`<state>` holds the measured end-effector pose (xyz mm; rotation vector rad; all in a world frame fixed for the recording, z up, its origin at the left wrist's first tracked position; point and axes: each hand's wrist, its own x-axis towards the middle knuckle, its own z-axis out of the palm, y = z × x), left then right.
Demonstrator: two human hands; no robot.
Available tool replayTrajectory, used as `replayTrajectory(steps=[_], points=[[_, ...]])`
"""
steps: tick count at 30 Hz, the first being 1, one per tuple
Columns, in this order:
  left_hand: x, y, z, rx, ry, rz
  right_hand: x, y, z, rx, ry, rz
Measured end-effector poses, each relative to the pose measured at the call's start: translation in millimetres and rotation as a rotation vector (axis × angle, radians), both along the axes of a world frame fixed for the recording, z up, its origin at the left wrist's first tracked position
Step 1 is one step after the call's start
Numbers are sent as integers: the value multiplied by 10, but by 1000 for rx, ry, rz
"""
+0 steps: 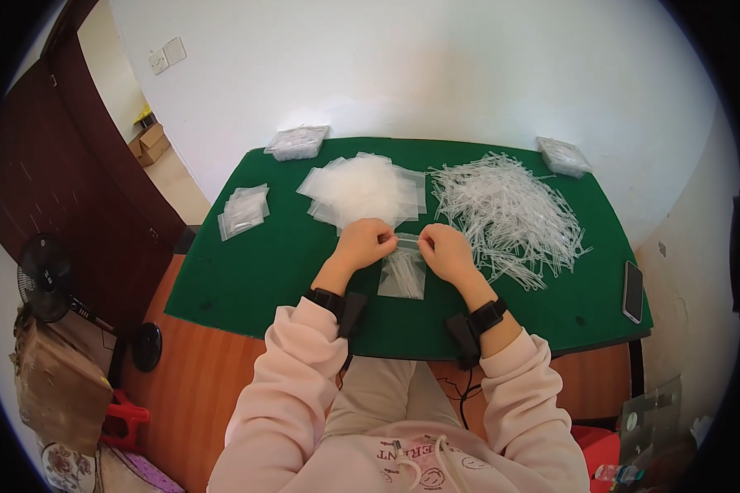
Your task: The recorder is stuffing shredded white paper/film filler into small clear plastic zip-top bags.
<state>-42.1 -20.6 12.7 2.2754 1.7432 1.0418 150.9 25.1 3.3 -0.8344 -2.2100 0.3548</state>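
A small clear zip bag (402,278) lies at the middle of the green table, with several thin clear plastic sticks inside it. At the left end of its top edge, my left hand (365,245) is closed in a pinch. My right hand (447,251) pinches the same edge at the other end. Just beyond my hands spreads a pile of flat, clear bags (358,193). A large loose heap of clear plastic sticks with looped ends (506,215) lies to the right. Small bags with contents (244,212) are stacked at the far left.
Clear packs stand at the back left (298,144) and back right (564,156) of the green tabletop (296,283). A phone (632,292) lies by the right edge. Left of the table are a black fan (45,277) and a red stool (126,421).
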Motion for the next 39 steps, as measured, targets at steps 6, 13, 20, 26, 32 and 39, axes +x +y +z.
replayTrajectory(steps=[6,13,20,26,32,39], points=[[-56,5,-5,5,-26,9,31,29,19,-29,-14,-51],[-48,2,-14,-57,-95,-11,108,34,71,-146,-36,-142],[-104,38,-14,-33,-298,-44,131,148,38,-145,105,-183],[-157,118,-107,-29,-671,-103,26,231,-133,-682,501,178],[-113,77,-12,-233,-1080,-300,91,220,-135,-910,529,360],[-79,17,28,-404,-903,-157,99,174,-81,-894,448,319]])
